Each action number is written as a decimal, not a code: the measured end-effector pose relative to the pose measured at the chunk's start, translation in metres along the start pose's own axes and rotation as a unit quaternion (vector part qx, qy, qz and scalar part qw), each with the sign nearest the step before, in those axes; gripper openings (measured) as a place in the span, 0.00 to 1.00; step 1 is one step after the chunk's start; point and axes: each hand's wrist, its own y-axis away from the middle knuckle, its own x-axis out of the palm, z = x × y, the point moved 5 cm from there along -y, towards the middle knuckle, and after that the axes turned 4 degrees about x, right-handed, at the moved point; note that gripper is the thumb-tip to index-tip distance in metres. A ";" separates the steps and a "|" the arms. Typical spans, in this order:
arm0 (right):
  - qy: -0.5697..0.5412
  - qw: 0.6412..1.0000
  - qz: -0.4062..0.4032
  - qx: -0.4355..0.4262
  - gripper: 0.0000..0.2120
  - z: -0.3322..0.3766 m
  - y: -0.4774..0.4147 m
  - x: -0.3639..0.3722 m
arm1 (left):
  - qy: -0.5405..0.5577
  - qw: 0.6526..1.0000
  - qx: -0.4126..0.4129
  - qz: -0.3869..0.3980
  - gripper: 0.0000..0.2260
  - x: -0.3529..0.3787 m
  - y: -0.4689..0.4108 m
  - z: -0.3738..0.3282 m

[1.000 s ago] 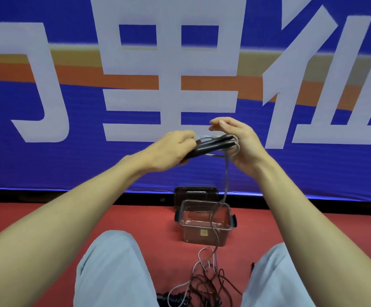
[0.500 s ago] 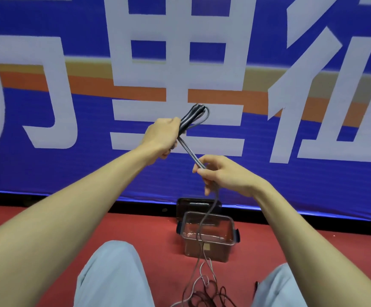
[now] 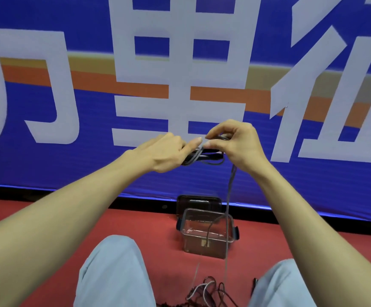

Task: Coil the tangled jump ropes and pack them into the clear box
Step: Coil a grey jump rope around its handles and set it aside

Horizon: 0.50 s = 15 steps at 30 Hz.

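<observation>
My left hand (image 3: 164, 155) grips the black handles of a grey jump rope (image 3: 204, 156), held level at chest height. My right hand (image 3: 237, 144) pinches a loop of the grey cord over the handles' right end. The rope's loose tail (image 3: 229, 196) hangs straight down from my right hand in front of the clear box (image 3: 208, 233), which stands open on the red floor between my knees. A tangle of dark and grey ropes (image 3: 204, 293) lies on the floor at the bottom edge.
The box's dark lid (image 3: 199, 201) leans behind it against the base of a blue banner wall (image 3: 69, 162) with big white characters. My knees in light trousers (image 3: 113, 273) flank the ropes on the red floor (image 3: 158, 229).
The handles swung from tilted upward to level. My right hand rose from below the handles to their right end, carrying the cord up and over them into a loop.
</observation>
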 end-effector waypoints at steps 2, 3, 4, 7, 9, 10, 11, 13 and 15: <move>-0.069 0.996 0.012 0.052 0.10 -0.009 0.004 0.000 | -0.022 0.999 0.031 0.019 0.36 0.003 0.003 -0.005; -0.089 0.993 0.018 0.073 0.10 -0.014 0.007 0.000 | -0.046 0.997 0.044 0.032 0.34 0.006 0.004 -0.007; -0.101 0.991 0.024 0.087 0.11 -0.018 0.009 0.001 | -0.070 0.995 0.056 0.041 0.30 0.007 0.006 -0.010; -0.160 0.976 0.069 0.132 0.10 -0.029 0.015 0.006 | -0.063 0.994 0.072 0.052 0.21 0.013 0.007 -0.015; -0.235 0.953 0.097 0.164 0.07 -0.038 0.019 0.010 | -0.004 0.996 0.073 0.059 0.20 0.017 0.009 -0.017; -0.279 0.937 0.099 0.183 0.04 -0.043 0.021 0.010 | 0.038 0.995 0.073 0.059 0.20 0.019 0.009 -0.018; -0.325 0.918 0.095 0.205 0.01 -0.048 0.023 0.011 | 0.087 0.992 0.070 0.056 0.19 0.021 0.009 -0.020; -0.378 0.891 0.075 0.239 0.07 -0.059 0.027 0.014 | 0.194 0.979 0.049 0.051 0.17 0.028 0.009 -0.020; -0.385 0.886 0.059 0.250 0.08 -0.069 0.031 0.020 | 0.325 0.944 0.008 0.056 0.13 0.039 0.010 -0.019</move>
